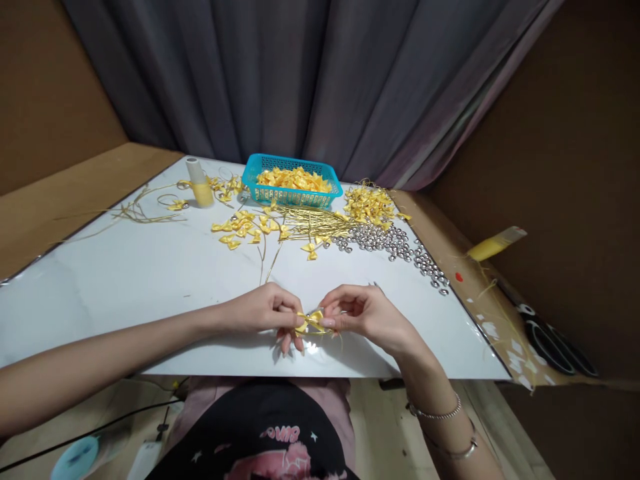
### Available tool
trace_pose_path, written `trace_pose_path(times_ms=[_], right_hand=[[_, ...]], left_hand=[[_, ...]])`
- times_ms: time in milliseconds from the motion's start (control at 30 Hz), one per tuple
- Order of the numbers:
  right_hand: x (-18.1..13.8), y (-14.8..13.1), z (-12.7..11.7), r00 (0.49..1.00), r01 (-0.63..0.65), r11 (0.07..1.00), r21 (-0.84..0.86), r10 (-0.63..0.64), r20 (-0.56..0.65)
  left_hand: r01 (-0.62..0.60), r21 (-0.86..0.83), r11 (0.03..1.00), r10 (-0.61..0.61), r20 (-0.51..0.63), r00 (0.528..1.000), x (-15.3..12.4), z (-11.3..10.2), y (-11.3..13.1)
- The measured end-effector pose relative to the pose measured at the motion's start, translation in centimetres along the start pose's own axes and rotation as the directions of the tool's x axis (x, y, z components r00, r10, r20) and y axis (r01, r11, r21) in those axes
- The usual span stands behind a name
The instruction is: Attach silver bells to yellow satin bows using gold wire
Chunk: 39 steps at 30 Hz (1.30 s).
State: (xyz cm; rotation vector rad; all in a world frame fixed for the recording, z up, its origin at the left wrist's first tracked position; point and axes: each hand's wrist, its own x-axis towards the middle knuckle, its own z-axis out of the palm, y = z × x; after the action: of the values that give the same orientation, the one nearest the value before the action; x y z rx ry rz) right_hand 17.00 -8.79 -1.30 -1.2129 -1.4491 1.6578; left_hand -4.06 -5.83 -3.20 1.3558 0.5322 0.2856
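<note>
Just above the near edge of the white tabletop, a yellow ribbon bow (311, 321) with gold cord is held between both hands. My left hand (281, 315) pinches the bow's left side between thumb and fingers. From the other side my right hand (354, 312) grips its right loop with thumb and index finger. A small shiny piece shows at the bow's middle, partly hidden. Thin gold cord curves below the bow, its end near my right fingertips. Beyond the hands, loose yellow bows (241, 227) and a bundle of gold cords (315, 223) lie on the table.
A blue basket (254, 193) holds many bows at the back. Silver beads (383, 240) spread right, beside a pile of corded bows (369, 203). A yellow-and-clear tube (201, 190) stands left; another (497, 244) lies right. Black-handled scissors (550, 343) rest on the cardboard at right.
</note>
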Motion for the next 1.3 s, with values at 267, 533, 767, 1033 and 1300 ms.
trace_pose_path(times_ms=[267,533,767,1033,1300], right_hand=[[-0.7,0.6,-1.0,0.981,0.057,0.997,0.051,-0.046,-0.191],[-3.8,2.3,-2.4,0.933,0.242,0.943,0.23,-0.161,-0.322],[-7.0,1.4,0.1,0.836,0.386,0.915,0.117,-0.293,-0.464],[-4.2,1.3,6.0,0.86,0.132,0.975,-0.181,-0.204,-0.469],[-3.9,2.5,6.2,0.822,0.131,0.884,-0.45,-0.351,-0.449]], left_hand=[[0.011,0.049,0.999,-0.009,-0.026,1.0,0.0,0.0,0.1],[0.025,0.044,0.999,-0.022,-0.072,0.997,0.1,-0.1,0.1],[0.068,0.242,0.968,-0.015,-0.216,0.976,0.0,0.4,-0.3],[0.085,0.28,0.956,-0.019,-0.231,0.973,-0.1,0.7,0.2],[0.076,0.143,0.987,-0.049,-0.182,0.982,-0.3,0.8,0.8]])
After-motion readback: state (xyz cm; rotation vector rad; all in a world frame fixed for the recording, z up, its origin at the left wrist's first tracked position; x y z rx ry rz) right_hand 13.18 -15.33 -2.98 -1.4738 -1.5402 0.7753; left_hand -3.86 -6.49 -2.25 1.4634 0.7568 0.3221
